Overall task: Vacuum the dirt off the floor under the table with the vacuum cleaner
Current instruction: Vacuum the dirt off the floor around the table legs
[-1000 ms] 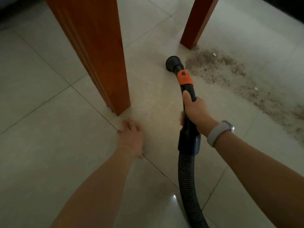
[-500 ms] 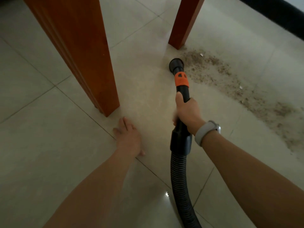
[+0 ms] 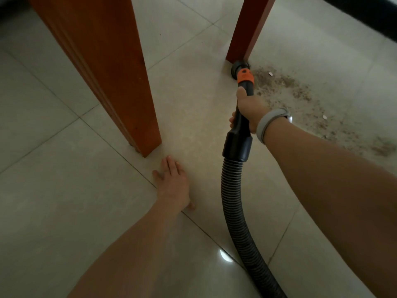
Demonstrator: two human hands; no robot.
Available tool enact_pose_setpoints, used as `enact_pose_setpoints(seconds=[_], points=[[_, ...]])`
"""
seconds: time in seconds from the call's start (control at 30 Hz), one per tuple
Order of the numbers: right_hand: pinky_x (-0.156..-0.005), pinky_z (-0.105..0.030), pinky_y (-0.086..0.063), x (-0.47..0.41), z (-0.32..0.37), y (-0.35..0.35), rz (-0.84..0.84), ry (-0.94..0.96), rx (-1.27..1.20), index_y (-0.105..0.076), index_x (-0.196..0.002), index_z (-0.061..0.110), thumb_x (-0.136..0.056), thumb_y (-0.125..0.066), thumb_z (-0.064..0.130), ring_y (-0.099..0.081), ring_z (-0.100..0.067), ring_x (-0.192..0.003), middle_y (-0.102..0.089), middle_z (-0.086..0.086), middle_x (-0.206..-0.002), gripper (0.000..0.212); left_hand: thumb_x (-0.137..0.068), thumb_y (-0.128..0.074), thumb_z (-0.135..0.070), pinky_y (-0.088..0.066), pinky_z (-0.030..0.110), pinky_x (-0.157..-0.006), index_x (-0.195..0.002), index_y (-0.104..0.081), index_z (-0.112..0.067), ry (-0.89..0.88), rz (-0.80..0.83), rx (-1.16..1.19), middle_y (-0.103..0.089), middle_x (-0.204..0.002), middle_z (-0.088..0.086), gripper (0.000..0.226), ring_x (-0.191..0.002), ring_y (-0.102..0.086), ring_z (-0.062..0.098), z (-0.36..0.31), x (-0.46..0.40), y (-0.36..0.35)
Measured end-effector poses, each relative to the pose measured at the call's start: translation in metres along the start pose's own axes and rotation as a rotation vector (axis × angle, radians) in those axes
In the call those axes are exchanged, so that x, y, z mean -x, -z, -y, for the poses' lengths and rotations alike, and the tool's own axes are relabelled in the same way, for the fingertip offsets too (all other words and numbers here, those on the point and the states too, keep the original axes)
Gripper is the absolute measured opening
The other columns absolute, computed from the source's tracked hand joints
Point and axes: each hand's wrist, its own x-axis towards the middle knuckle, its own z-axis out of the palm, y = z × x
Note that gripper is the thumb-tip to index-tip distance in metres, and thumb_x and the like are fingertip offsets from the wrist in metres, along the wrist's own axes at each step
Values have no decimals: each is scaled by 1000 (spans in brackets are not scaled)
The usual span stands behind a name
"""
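Note:
My right hand (image 3: 250, 109) grips the black wand of the vacuum cleaner, thumb along the top, just behind its orange collar (image 3: 245, 75). The round black nozzle (image 3: 237, 67) sits on the floor against the foot of the far table leg (image 3: 247, 31). A ribbed black hose (image 3: 240, 214) runs back from the wand toward me. A band of brown dirt (image 3: 305, 100) spreads from the nozzle to the right across the pale tiles. My left hand (image 3: 173, 181) rests flat on the floor, fingers straight, beside the near table leg (image 3: 111, 67).
Two orange-brown wooden table legs stand on the tiled floor (image 3: 53, 190). A dark strip (image 3: 365, 16) runs along the far right edge of the floor. A grey band is on my right wrist (image 3: 268, 121).
The nozzle has moved forward and right, from open floor left of the dirt up to the foot of the far leg. My left hand stays planted on the floor.

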Motion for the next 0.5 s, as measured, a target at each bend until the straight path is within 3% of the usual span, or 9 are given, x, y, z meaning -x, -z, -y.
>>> enact_pose_setpoints(seconds=[0.07, 0.17, 0.5], points=[[-66, -38, -55, 2, -2, 3, 8, -18, -20, -42, -83, 11, -98, -40, 47, -55, -20, -55, -53, -8, -68, 38, -77, -72, -46, -3, 58, -114, -144, 17, 6, 0, -1, 2, 27, -151, 26, 123, -141, 22, 41, 0, 0, 0], [-54, -32, -52, 14, -11, 8, 33, -41, -62, -42, -82, 11, -97, -41, 46, -53, -19, -52, -52, -7, -67, 38, -75, -73, -48, -4, 57, -115, -144, 18, 5, 12, 3, 2, 27, -151, 25, 126, -141, 21, 40, -1, 0, 2], [-47, -30, -50, 66, -66, 7, 7, 42, 77, -44, -97, 9, -96, -44, 46, -53, -19, -43, -53, -8, -65, 37, -74, -73, -51, -7, 55, -115, -146, 15, 3, 16, -27, -4, 23, -153, 23, 126, -142, 21, 37, 0, 0, 0]])
